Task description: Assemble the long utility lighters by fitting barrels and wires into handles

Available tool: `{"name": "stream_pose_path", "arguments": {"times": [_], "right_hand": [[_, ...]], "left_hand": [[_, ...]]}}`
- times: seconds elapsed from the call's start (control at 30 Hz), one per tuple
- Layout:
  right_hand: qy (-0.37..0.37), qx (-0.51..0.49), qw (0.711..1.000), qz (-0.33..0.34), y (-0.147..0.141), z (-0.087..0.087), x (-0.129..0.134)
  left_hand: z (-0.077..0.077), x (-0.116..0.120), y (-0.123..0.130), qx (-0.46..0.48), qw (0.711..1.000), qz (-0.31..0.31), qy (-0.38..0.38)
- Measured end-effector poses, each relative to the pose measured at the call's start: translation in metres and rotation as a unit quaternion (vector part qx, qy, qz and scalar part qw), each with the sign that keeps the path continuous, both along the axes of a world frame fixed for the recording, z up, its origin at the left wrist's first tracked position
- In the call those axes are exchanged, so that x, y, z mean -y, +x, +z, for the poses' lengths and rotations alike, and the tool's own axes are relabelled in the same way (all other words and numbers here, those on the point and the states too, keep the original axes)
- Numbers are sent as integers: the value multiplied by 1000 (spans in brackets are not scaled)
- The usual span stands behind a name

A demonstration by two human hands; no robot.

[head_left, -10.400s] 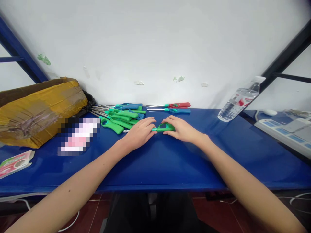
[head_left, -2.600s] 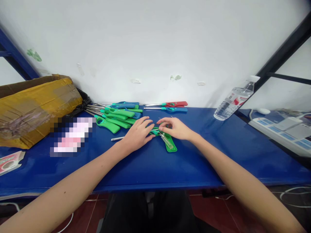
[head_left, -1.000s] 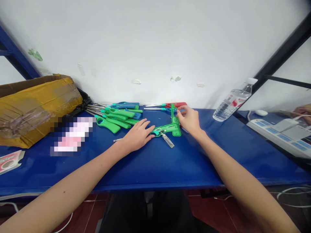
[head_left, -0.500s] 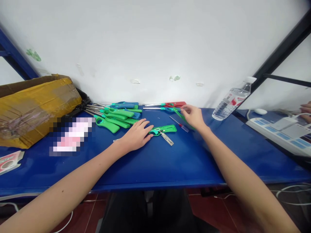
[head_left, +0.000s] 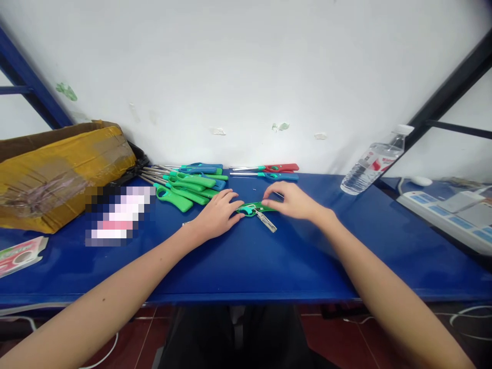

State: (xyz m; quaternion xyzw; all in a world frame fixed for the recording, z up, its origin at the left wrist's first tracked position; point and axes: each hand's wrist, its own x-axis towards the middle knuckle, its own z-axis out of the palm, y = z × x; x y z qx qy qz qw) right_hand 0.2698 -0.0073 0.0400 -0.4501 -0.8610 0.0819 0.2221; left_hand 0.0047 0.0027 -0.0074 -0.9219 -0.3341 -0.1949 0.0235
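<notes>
A green lighter handle (head_left: 249, 209) lies open on the blue table, its inner parts showing and a small clear part with metal (head_left: 266, 221) angled out toward me. My left hand (head_left: 218, 215) holds its left end between thumb and fingers. My right hand (head_left: 291, 201) is bent over the right end, thumb and forefinger at a green handle piece; the palm side and much of that piece are hidden. Behind the right fingers only a sliver of the screwdriver shows. Green lighters (head_left: 192, 187) with metal rods are piled left of my hands.
Red (head_left: 282, 167) and blue (head_left: 280, 177) lighters lie by the wall. At left are a taped cardboard box (head_left: 69, 177), a blurred patch and a printed card (head_left: 23, 256). A water bottle (head_left: 372, 161) and a white power strip (head_left: 449, 218) are on the right.
My right hand has come left and toward me with the green piece, from beside the blue lighter to the open handle. My left hand stays at the handle's left end.
</notes>
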Motion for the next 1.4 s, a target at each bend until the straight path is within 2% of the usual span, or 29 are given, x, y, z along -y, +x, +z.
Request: {"name": "stream_pose_path", "arguments": {"times": [0.07,0.17,0.47,0.73,1.0,1.4], "right_hand": [[-17,53,998,23,-12,1,10],[-30,83,996,18,-18,-1,15],[-36,84,996,7,-18,0,15],[-34,121,992,-15,-23,5,20],[-25,98,995,-12,-16,3,15],[-8,71,997,-9,-8,-7,4]], "left_hand": [[1,-1,-2,-6,1000,3,0],[2,-4,-5,-16,1000,10,8],[3,-11,-10,-43,999,16,13],[2,-12,-11,-22,1000,6,14],[5,-12,-13,-14,1000,-20,0],[19,-6,-11,-21,996,-78,-36]]}}
